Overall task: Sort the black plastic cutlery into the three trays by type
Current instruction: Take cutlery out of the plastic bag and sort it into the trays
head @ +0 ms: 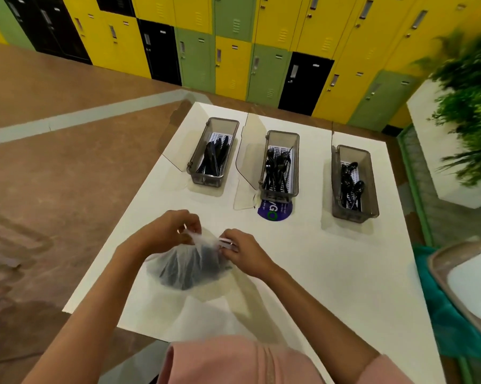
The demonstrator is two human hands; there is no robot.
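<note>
Head view, from the left: the left hand (161, 234) pinches one side of the top of a thin, cloudy plastic bag (178, 261), fingers curled round the film. The unsorted black cutlery (190, 275) sits as a dark heap in the bottom of that bag, over the near part of the white desk (317, 273); whether the bag rests on the desk or hangs just above it, I cannot tell. Beyond it stands the left tray (207, 180), holding knives (215, 156). The right hand (247, 253) pinches the other side of the bag's top, close to the left hand.

The likely trouble begins with the bag. If both hands pull hard against a tight knot or neck, the thin film could tear and the heap would spill across the desk, perhaps over its near left edge onto the floor. Tines or blade tips may also poke through the film or snag it.

The middle tray (278, 195) appears to hold forks (276, 167), though some rounded heads there are too small to tell. The right tray (353, 214) holds spoons (350, 184). Since every piece is black and similar in handle, a hasty grab of several tangled pieces could put the wrong type in a tray. A reaching sleeve could knock a tray askew.
</note>
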